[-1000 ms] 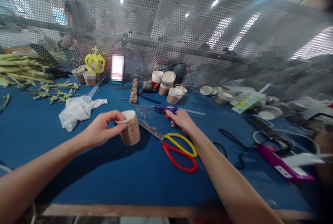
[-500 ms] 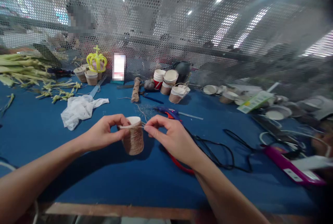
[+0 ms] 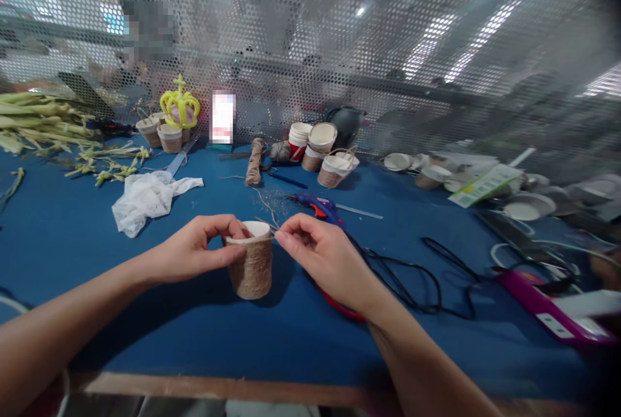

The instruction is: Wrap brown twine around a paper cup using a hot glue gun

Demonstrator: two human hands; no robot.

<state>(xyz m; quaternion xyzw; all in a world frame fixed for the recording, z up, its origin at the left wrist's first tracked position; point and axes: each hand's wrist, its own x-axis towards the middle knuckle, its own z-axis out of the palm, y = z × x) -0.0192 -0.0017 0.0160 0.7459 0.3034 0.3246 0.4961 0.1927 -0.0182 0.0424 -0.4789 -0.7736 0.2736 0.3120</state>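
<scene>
A paper cup wrapped in brown twine stands slightly tilted in front of me, its white inside showing at the top. My left hand pinches its left rim, fingers inside and thumb on the outside. Just right of the rim, my right hand pinches a strand of twine between thumb and fingertips; the strand runs from the cup's rim. Behind, the loose twine leads back toward a twine bundle. A blue glue gun lies beyond my right hand.
A crumpled white cloth lies left. Wrapped cups and a yellow crown-shaped piece stand at the back. Black cable and a magenta power strip lie right. A perforated metal screen rises behind the table.
The cup has turned and shifted slightly right and toward me, with both hands still gripping. The twine strand now lies closer along the rim. The view has tipped a little.
</scene>
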